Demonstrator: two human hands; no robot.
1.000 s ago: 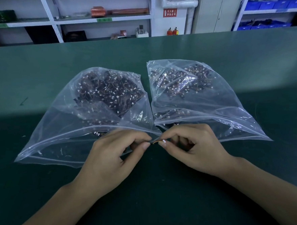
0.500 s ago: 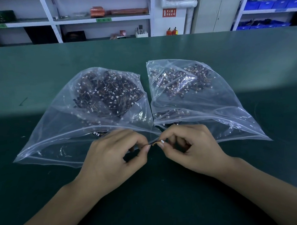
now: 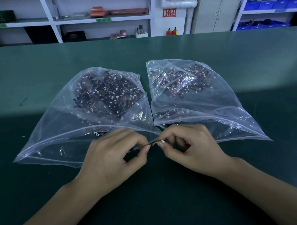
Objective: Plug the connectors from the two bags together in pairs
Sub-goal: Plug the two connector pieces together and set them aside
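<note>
Two clear plastic bags lie side by side on the green table, mouths toward me. The left bag (image 3: 58, 136) and the right bag (image 3: 223, 107) each hold a heap of small wired connectors with white plugs. In front of the bag mouths, my left hand (image 3: 112, 158) and my right hand (image 3: 190, 148) meet fingertip to fingertip. Between them runs a short orange-wired connector piece (image 3: 157, 142). My right hand pinches its white plug end; my left hand pinches the dark end. Whatever else sits inside the curled fingers is hidden.
The green table (image 3: 167, 198) stretches wide around the bags. Behind its far edge stand white shelves (image 3: 102, 19) with boxes and blue bins (image 3: 268, 5) at the right.
My hands have drawn slightly apart, so more of the orange wire shows between the fingertips. The bags have not moved.
</note>
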